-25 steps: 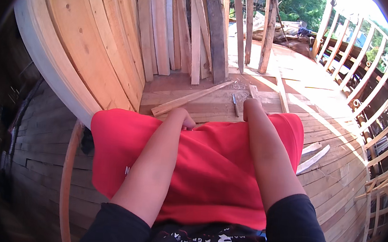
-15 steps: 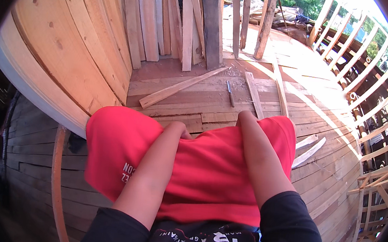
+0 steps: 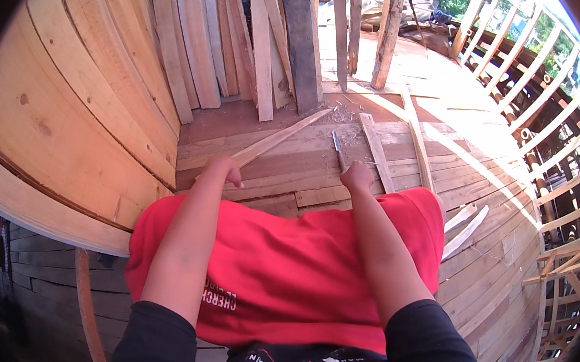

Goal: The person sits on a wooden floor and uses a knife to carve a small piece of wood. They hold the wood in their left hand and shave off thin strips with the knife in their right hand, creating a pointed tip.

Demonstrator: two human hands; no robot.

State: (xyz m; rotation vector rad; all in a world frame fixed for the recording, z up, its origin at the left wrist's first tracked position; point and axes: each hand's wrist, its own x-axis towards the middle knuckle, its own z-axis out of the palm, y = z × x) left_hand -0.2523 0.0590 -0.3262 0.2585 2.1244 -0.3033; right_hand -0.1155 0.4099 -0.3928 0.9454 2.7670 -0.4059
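My left hand (image 3: 223,170) is at the near end of a long narrow wooden board (image 3: 284,133) lying slantwise on the plank floor. Its fingers look closed on the board, though most are hidden behind the back of the hand. My right hand (image 3: 358,177) is closed at the handle end of a slim knife (image 3: 337,145), its blade directed away from me. The knife rests low over the floor beside scattered wood shavings (image 3: 345,117). Below both forearms, red cloth (image 3: 296,264) covers my lap.
A plank wall (image 3: 69,106) rises on the left. Upright boards (image 3: 199,42) lean at the back, next to a dark post (image 3: 300,44). Narrow strips (image 3: 377,151) lie right of the knife, with pale offcuts (image 3: 466,234) nearer me. Slatted railing (image 3: 520,77) lines the right.
Both hands have reached forward from the lap, the left to the board and the right to the knife handle. The view has shifted slightly.
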